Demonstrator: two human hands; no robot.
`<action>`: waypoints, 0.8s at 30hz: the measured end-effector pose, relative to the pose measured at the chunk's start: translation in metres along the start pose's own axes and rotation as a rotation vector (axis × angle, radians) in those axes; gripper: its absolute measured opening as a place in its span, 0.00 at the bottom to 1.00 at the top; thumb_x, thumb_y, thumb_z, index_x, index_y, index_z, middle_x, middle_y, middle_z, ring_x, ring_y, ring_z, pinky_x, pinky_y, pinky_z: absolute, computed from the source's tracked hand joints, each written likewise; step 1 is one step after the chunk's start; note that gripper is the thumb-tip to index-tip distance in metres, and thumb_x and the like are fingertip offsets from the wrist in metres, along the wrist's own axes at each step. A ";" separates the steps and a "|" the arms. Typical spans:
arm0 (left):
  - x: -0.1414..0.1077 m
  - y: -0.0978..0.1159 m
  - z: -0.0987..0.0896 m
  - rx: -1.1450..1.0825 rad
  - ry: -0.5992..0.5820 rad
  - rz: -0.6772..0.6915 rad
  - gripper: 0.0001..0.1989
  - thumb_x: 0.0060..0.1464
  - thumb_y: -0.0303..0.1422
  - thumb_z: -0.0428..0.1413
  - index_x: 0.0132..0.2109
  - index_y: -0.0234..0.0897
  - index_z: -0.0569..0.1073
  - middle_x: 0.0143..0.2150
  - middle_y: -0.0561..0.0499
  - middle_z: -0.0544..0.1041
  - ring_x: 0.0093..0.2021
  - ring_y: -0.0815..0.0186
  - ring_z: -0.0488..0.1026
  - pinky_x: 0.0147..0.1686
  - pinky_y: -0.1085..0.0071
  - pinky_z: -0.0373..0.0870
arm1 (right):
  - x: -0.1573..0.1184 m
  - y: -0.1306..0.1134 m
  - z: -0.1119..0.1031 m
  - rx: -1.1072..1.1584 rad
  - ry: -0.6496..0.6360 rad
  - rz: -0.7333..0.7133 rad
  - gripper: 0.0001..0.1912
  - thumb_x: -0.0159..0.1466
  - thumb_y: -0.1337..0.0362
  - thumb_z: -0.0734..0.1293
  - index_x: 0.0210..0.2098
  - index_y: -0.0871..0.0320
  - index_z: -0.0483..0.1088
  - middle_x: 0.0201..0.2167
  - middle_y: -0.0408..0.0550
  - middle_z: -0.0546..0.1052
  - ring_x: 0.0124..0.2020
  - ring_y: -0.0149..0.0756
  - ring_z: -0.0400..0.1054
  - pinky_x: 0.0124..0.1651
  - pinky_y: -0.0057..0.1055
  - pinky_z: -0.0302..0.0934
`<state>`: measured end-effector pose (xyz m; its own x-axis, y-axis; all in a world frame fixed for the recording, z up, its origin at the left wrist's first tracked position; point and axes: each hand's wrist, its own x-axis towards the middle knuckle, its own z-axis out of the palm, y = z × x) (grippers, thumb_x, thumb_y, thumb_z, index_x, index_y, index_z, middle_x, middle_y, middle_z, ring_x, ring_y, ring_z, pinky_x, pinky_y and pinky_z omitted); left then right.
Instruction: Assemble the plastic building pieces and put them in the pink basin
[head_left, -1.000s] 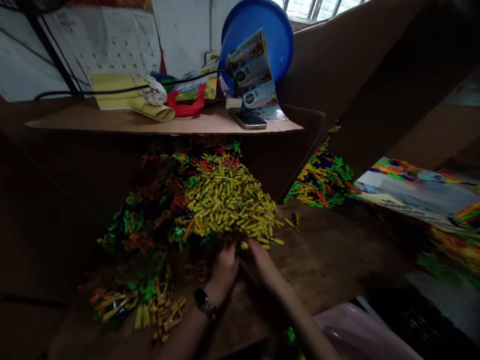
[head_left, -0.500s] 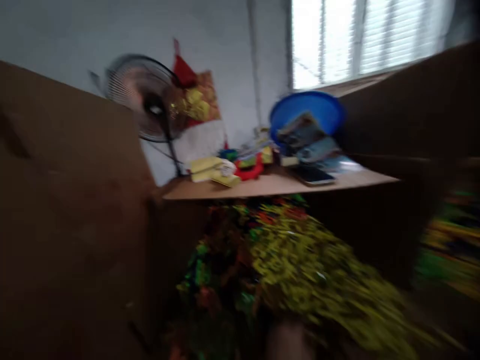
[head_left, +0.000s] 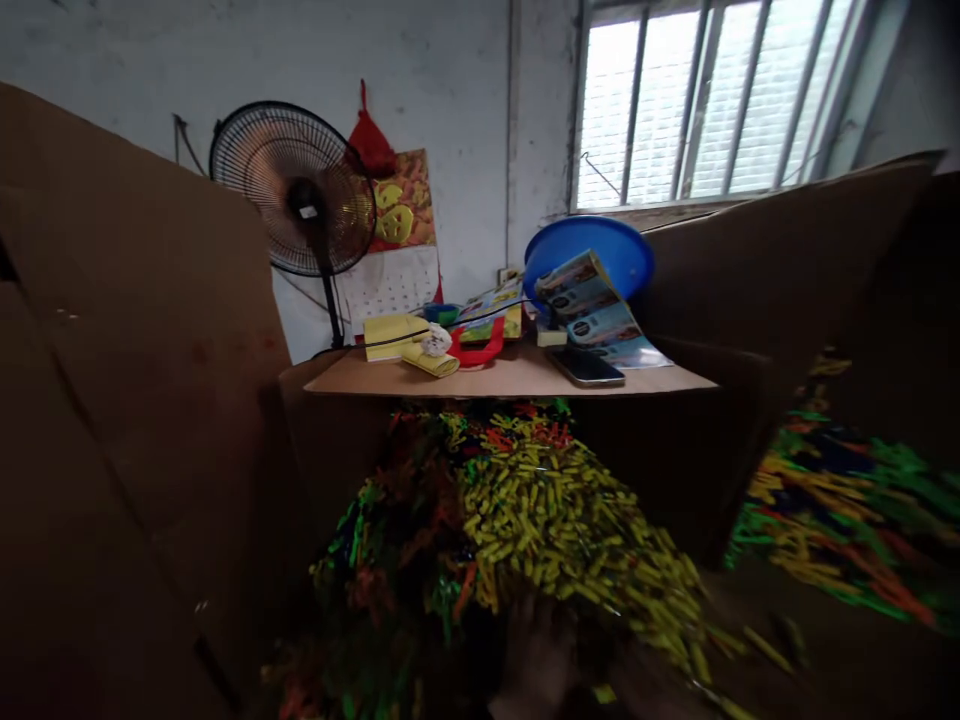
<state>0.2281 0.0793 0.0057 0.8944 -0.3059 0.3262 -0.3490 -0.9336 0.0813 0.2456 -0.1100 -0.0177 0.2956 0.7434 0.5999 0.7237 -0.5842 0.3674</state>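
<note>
Head view, sole entry: at the lower centre of the frame, one left hand, dark and blurred, at the near edge of a heap of yellow pieces; whether its fingers are spread, closed or holding a piece, cannot tell. One right hand, a dim shape at the bottom edge, right of centre; grip likewise cannot be told. Condition of the work: yellow pieces lie massed mostly by themselves from the centre toward the lower right, with a few strays on the tabletop; a mixed-colour pile of orange, green and other pieces lies left of the heap, unsorted by look; no finished lot can be made out. Second multicoloured pile, at right. Obstructions: a cardboard shelf above the back of the heap; a left cardboard panel and a right cardboard panel at either side; deep shadow over the lower frame. On the shelf: phone, printed sheet, red strap, yellow paper, blue basin behind. Upper left: fan, wall calendar. Upper right: barred window.
</note>
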 end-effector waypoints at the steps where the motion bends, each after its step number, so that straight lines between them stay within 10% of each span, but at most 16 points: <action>1: 0.000 -0.003 -0.001 -0.010 -0.008 -0.014 0.17 0.54 0.35 0.52 0.50 0.39 0.73 0.47 0.41 0.74 0.48 0.50 0.69 0.45 0.52 0.70 | 0.002 -0.002 0.000 -0.007 0.001 0.025 0.28 0.46 0.79 0.57 0.41 0.49 0.71 0.35 0.45 0.78 0.38 0.40 0.72 0.37 0.34 0.66; 5: -0.001 -0.004 -0.010 -0.024 -0.095 -0.020 0.19 0.53 0.33 0.53 0.52 0.37 0.71 0.50 0.39 0.72 0.53 0.49 0.64 0.50 0.49 0.65 | 0.009 -0.007 -0.015 0.048 0.018 0.246 0.17 0.49 0.79 0.57 0.32 0.55 0.69 0.30 0.49 0.77 0.32 0.42 0.70 0.38 0.38 0.65; 12: -0.014 0.009 -0.012 0.070 -0.032 0.165 0.19 0.56 0.25 0.50 0.55 0.40 0.68 0.51 0.42 0.70 0.53 0.56 0.66 0.51 0.55 0.66 | 0.028 -0.023 -0.055 0.611 0.087 1.050 0.14 0.61 0.61 0.56 0.43 0.60 0.64 0.38 0.56 0.76 0.38 0.44 0.71 0.40 0.39 0.65; 24: 0.004 0.010 -0.046 -0.066 -0.166 -0.006 0.20 0.53 0.18 0.47 0.53 0.29 0.69 0.49 0.36 0.72 0.51 0.55 0.69 0.50 0.58 0.67 | 0.027 -0.072 -0.062 1.010 0.175 1.168 0.18 0.53 0.63 0.61 0.43 0.57 0.66 0.42 0.52 0.75 0.44 0.43 0.69 0.49 0.39 0.63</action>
<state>0.2151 0.0779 0.0513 0.9285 -0.3323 0.1658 -0.3563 -0.9229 0.1461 0.1629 -0.0685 0.0162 0.9530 -0.0403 0.3001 0.2772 -0.2831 -0.9182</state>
